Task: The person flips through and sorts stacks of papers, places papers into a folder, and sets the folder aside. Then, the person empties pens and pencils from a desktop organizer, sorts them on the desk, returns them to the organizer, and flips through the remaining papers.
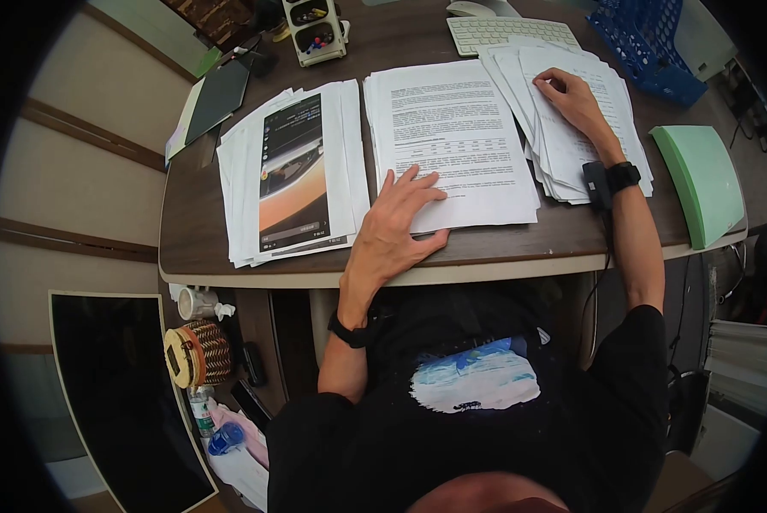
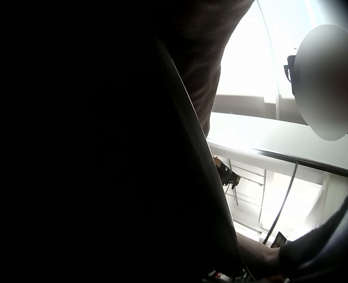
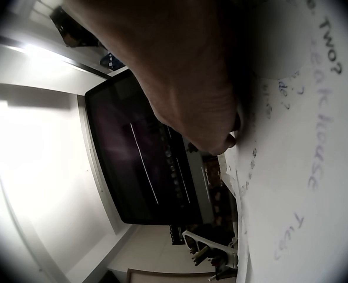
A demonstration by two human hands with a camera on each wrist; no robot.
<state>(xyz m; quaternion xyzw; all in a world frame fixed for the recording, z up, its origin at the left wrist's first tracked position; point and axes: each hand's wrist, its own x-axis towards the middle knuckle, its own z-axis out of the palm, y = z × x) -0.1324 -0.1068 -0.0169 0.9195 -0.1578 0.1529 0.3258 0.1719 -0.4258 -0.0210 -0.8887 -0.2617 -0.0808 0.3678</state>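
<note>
My left hand (image 1: 396,218) rests with spread fingers on the lower part of a stack of printed sheets (image 1: 439,111); its top page bears text and a small table. My right hand (image 1: 569,101) lies over a loose pile of handwritten sheets (image 1: 584,162), thumb and forefinger bent into a loop. In the right wrist view, the curled fingertips (image 3: 230,141) are right at the paper's edge, and whether they pinch a sheet I cannot tell. The left wrist view is mostly dark, with the left hand's work hidden.
Left on the desk (image 1: 204,244) lies a paper stack with a printed picture (image 1: 293,188). A keyboard (image 1: 512,34), blue basket (image 1: 640,43) and pen holder (image 1: 317,34) stand at the back. A green-covered paper block (image 1: 700,184) is at the right edge.
</note>
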